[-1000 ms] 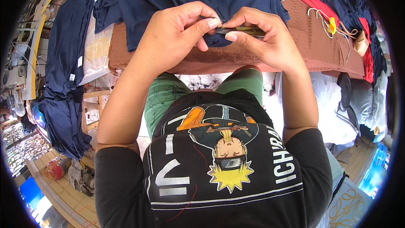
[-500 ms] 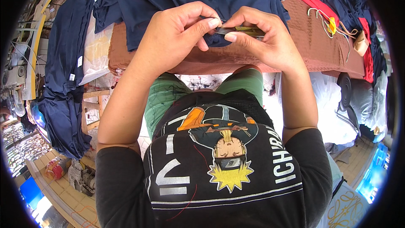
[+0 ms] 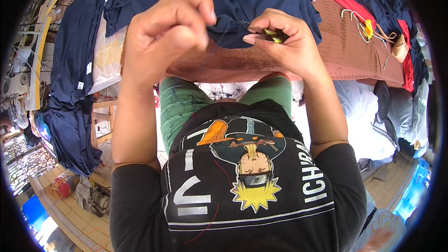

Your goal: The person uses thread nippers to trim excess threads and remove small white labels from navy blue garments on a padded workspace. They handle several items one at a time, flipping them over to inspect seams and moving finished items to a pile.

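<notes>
My right hand is closed on small thread snips, dark with yellow patches, their two blades apart and pointing left. A thin pale line, perhaps a needle or thread, lies by its index fingertip. My left hand is raised to the left, its fingers curled in and smeared by motion; whatever they pinch is too small to make out. Between and beyond my hands lies a dark navy garment, its near edge hanging over a brown cloth that covers the table.
More navy garments hang at the left beside a plastic-wrapped bundle. To the right lie a red strip and pale cords with a yellow piece. White plastic bags stand below. A wooden stool is at lower left.
My left hand has moved left, away from my right hand, where the two were almost touching. The snips have turned in my right hand, and their blades now show apart.
</notes>
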Tool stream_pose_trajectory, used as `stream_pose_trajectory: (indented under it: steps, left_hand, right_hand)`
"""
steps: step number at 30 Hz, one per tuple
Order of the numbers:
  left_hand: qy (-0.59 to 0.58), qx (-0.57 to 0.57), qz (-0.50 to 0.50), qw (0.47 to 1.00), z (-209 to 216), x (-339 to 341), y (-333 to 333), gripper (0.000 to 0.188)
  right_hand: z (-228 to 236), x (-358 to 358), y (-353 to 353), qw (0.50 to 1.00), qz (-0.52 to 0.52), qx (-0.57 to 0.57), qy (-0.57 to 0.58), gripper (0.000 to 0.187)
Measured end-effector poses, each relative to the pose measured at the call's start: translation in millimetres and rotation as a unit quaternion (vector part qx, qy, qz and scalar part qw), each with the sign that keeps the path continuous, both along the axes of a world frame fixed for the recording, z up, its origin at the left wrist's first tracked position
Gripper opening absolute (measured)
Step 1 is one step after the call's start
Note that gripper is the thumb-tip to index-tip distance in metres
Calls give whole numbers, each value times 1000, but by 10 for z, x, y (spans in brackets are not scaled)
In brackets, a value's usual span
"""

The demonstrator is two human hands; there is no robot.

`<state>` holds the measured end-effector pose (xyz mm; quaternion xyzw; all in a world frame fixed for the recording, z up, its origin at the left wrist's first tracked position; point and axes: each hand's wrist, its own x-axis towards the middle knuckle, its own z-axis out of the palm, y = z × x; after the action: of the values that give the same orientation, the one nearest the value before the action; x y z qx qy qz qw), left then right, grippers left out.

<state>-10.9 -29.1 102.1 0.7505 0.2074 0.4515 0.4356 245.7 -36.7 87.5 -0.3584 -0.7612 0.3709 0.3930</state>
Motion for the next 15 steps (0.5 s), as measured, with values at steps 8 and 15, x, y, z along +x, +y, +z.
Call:
stream_pose_trajectory:
  steps: [8, 15]
  left_hand:
    - [227, 110, 162, 954, 77, 347, -79, 32]
    - [215, 174, 171, 946, -32, 406, -35, 17]
  right_hand:
    - [8, 10, -1, 1000, 10, 27, -1, 21]
    - [5, 16, -12, 1000, 9, 27, -3, 18]
